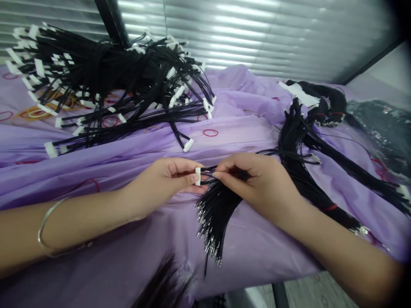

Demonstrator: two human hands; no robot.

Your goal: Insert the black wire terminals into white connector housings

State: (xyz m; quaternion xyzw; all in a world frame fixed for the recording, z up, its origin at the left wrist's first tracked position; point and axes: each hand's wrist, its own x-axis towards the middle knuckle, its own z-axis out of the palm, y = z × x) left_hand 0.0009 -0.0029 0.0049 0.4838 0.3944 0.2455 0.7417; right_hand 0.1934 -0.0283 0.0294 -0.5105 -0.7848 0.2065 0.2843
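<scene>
My left hand [163, 182] pinches a small white connector [198, 176] between thumb and fingers. My right hand [257, 184] is closed on thin black wires [218, 205], with its fingertips at the connector's right side. A loose bundle of these wires fans out below the hands, its metal-tipped ends pointing toward me. Both hands rest over a purple cloth [240, 115] that covers the table.
A big heap of black wire harnesses with white connectors [105, 85] lies at the back left. More black wire bundles [308, 128], some tied with red bands, stretch along the right. Red rubber bands [210, 132] dot the cloth. A ribbed metal shutter [272, 34] stands behind.
</scene>
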